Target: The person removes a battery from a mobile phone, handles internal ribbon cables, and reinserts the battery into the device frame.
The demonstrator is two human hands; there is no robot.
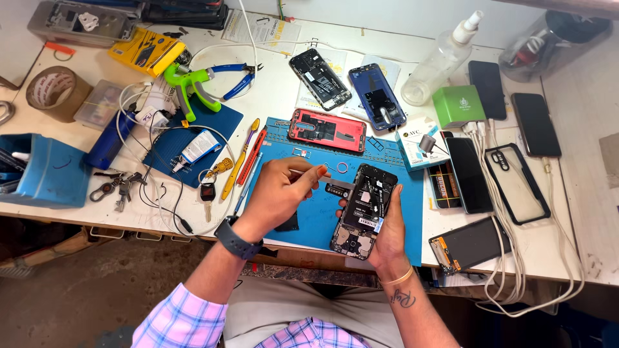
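The open phone point(362, 209) lies tilted on the blue mat point(412, 212), near the bench's point(277, 96) front edge, so its insides face up. The right hand point(387, 225) wraps its right side to keep it from sliding. At 10 o'clock from it, the left hand point(278, 193) (wrist bent, watch on) pinches thin tweezers point(309, 172), tips toward the phone.

- I see my left wrist wearing a dark smartwatch point(238, 240) on a dark strap.
- My right wrist carries a thin gold-coloured bangle point(398, 278), with a small dark script tattoo point(403, 299) just below it.
- My rolled sleeves point(182, 319) are pink-and-blue check; my trousers point(303, 309) are pale grey.
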